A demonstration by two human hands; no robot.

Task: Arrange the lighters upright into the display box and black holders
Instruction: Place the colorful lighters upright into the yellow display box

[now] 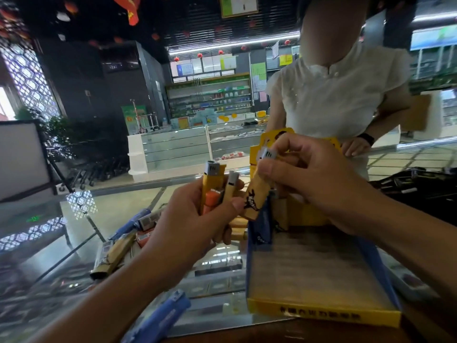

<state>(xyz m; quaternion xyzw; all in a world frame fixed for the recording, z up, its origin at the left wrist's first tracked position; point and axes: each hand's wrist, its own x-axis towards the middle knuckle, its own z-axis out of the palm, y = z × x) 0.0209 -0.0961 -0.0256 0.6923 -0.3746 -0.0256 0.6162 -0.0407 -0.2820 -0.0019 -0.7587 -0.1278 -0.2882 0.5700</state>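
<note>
Head view. Left hand (197,216): raised above the glass counter (118,214), fingers curled round a bundle of lighters (215,186) held upright, metal heads up; yellow and orange bodies visible, exact count not readable. Right hand (314,179): raised beside the left, thumb and fingertips pinching the metal head of a single tan lighter (256,199), body hanging down and tilted slightly, lower end just beside the left thumb.

Task items: yellow-and-blue display box (321,315) standing on the counter near its front edge, right of centre, floor largely bare; a few lighters apparently standing at its far end, partly hidden behind the right hand. Loose lighters (116,251) lying flat on the glass left of the box; one blue lighter (165,315) at the front edge. Black holders: not identifiable; dark clutter at the right edge of the counter too blurred to name.

Step in hand, as judged: one lighter drawn from the left-hand bundle, not yet placed. Next move calls for: carry right and down over the box, turn fully upright, base first, set against the standing row at the far end, release only once supported.

Second person in a white top (341,95) standing behind the counter.
</note>
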